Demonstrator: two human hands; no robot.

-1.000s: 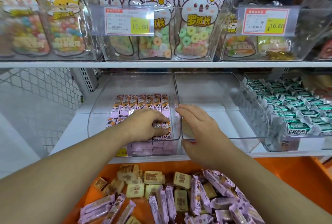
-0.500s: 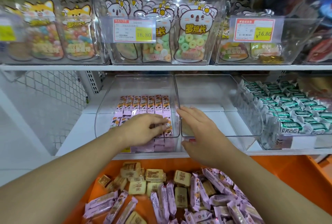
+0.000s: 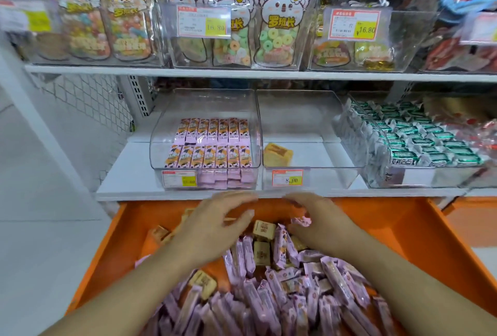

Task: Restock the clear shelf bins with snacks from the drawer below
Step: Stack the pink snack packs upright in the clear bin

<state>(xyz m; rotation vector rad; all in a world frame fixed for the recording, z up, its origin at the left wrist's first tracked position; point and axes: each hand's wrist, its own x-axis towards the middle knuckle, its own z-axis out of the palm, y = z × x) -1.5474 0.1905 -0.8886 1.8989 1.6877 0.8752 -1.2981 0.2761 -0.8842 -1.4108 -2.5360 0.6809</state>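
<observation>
Hovering over the back of the orange drawer [image 3: 419, 230], both hands sit just below the shelf edge [image 3: 150, 195]. The left hand [image 3: 215, 230] is palm down with fingers spread and loosely bent, thumb pointing right, and it grips nothing that can be seen. The right hand [image 3: 320, 225] is also palm down, its fingers curled toward a pink wrapper [image 3: 301, 220] at their tips; whether it actually pinches that wrapper cannot be told, as the fingers are blurred. Between the hands lie tan square snacks [image 3: 264, 229], and pink bars [image 3: 269, 298] are heaped across the front of the drawer, with more tan squares mixed in. On the shelf above, the left bin [image 3: 161, 133] holds two neat rows of the pink bars, stacked several deep. The middle bin [image 3: 322, 131] holds a single tan snack [image 3: 277, 153] in its front left corner. The right bin [image 3: 376, 174] is packed with green-and-white packets. Red-and-yellow price tags [image 3: 287, 177] are fixed to the bin fronts. The upper shelf carries clear bins of bagged candy [image 3: 277, 37].
</observation>
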